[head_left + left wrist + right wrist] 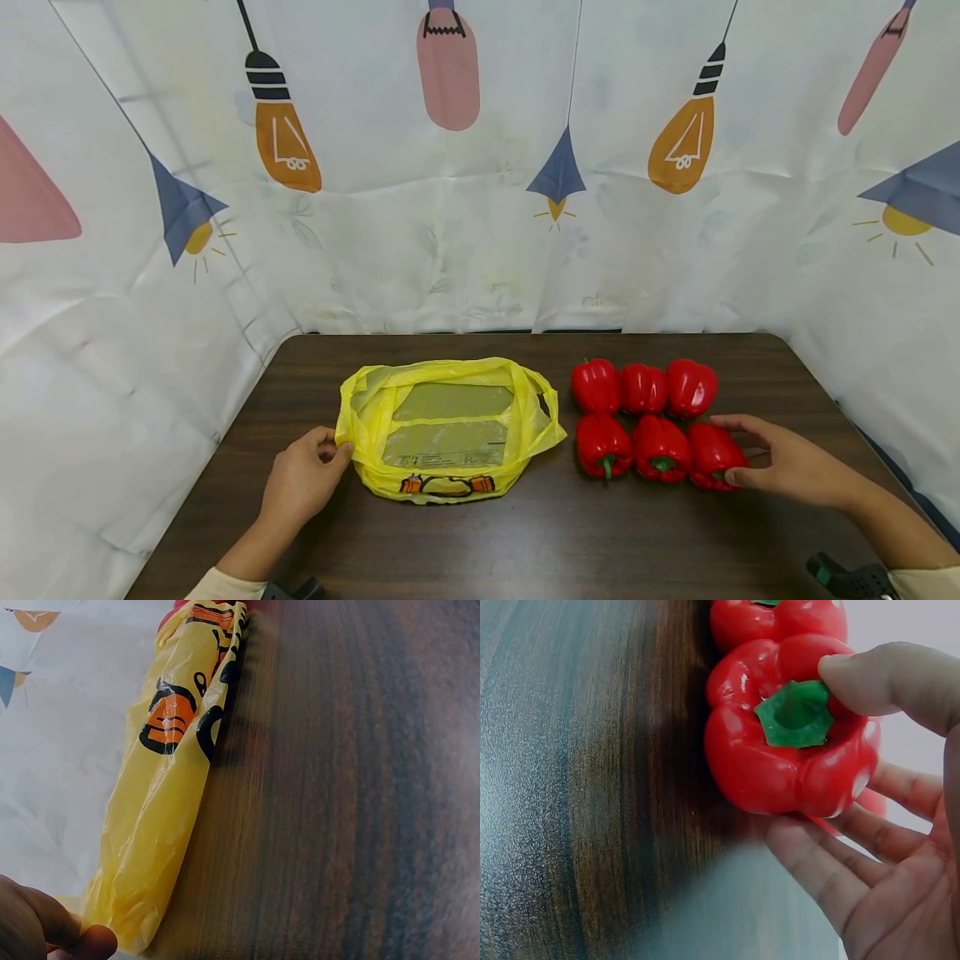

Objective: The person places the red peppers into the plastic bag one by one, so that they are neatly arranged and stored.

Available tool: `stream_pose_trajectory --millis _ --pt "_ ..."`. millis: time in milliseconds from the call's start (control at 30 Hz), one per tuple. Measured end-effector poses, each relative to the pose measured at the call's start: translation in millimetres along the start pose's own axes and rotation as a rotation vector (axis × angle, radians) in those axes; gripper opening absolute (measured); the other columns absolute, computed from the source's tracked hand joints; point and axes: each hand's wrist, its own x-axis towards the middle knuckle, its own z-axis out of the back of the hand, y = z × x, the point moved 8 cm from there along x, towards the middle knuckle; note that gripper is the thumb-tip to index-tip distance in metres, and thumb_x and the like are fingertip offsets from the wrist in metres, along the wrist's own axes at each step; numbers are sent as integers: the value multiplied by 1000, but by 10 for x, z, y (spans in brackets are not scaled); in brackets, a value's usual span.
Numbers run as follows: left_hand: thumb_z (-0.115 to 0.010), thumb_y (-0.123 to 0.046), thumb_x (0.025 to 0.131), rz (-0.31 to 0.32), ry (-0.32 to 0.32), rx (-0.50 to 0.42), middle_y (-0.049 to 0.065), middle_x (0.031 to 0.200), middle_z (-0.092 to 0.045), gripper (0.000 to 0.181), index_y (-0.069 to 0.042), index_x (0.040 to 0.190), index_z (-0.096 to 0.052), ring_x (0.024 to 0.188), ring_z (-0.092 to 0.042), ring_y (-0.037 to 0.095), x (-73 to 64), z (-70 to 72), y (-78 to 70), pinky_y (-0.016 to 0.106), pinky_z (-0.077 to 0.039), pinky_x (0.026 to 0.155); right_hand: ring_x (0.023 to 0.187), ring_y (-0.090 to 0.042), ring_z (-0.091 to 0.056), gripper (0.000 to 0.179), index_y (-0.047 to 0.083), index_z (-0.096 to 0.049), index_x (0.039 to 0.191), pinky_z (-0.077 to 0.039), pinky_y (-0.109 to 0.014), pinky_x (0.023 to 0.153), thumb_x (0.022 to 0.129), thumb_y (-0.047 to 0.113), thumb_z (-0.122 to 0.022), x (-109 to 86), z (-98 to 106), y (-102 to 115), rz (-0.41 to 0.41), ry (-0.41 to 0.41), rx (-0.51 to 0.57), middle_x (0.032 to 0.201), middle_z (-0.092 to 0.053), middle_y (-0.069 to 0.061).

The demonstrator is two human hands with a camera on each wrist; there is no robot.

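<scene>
A yellow plastic bag (367, 479) lies on the table with its mouth spread wide and its rim standing up. My left hand (303, 479) pinches the bag's left edge between thumb and fingers; in the left wrist view the thumb and a finger meet at the bag's corner. To the right of the bag, red bell peppers (660, 446) with green stems sit in two rows of three. My right hand (783, 462) holds the front-right bell pepper (754, 769), thumb by its stem and fingers around its far side and underneath.
The dark wood table (570, 542) has a white curtain (450, 267) with printed lamps behind it and along both sides. A handle loop (551, 408) of the bag points toward the peppers. Black wrist devices show near both sleeves.
</scene>
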Motion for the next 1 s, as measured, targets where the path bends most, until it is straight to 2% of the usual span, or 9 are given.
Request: stream_pose_trajectory --millis 67,133,267,333,400,500,600,767,1000 --pt "-70 -23 96 0 -2 -1 3 86 -75 25 -2 110 -70 63 -57 15 -1 -2 1 35 -45 58 114 -18 -63 72 -2 -44 147 -56 -27 79 90 22 -80 -7 7 2 1 3 4 138 -53 -26" --pt "-70 -23 96 2 -3 -2 2 86 -74 25 -2 109 -70 62 -57 15 -2 -4 2 35 -45 58 115 -18 -62 72 -2 -45 147 -56 -27 79 90 22 -81 -14 11 0 -1 7 9 138 -53 -26" --pt "-70 -23 96 4 -4 -2 2 85 -74 24 -3 109 -70 62 -57 15 -8 -3 4 35 -45 58 119 -40 -59 71 0 -46 148 -56 -27 79 90 23 -80 -26 27 -5 -15 17 1 141 -52 -27" --pt "-70 -23 96 4 -5 0 3 86 -74 25 -2 109 -70 63 -57 15 -11 -1 5 35 -45 58 118 -44 -58 71 0 -47 148 -56 -27 79 90 24 -80 -33 38 -5 -15 21 -14 142 -52 -27" --pt "-70 -23 96 3 -5 0 3 86 -75 25 -2 109 -70 63 -58 15 -13 -1 6 35 -46 58 117 -37 -61 69 0 -48 147 -56 -27 78 90 23 -80 -41 48 -5 -11 27 -16 141 -52 -27" --pt "-70 -23 96 2 -5 0 3 86 -74 25 -2 110 -70 63 -58 14 -14 -3 7 35 -46 59 113 -13 -62 67 -1 -48 146 -57 -28 77 91 19 -79 -56 59 -5 -1 36 13 139 -52 -28" --pt "-70 -23 96 -2 -6 -2 2 85 -74 24 -2 109 -70 62 -57 15 -12 -6 3 35 -45 58 108 4 -58 67 -2 -47 146 -57 -28 77 91 17 -79 -69 89 9 2 35 49 139 -51 -30" --pt "-70 -22 95 -4 -7 0 1 84 -74 24 -3 109 -70 61 -56 15 -4 -11 11 34 -44 57 108 4 -59 67 -2 -45 148 -58 -30 77 93 17 -78 -82 193 89 9 10 58 139 -52 -29" --pt "-71 -22 95 -13 -16 9 1 84 -73 23 -3 108 -70 62 -56 15 7 6 -2 35 -44 58 107 0 -61 66 0 -49 145 -59 -31 74 90 13 -81 -79 340 276 70 -52 26 135 -55 -23"
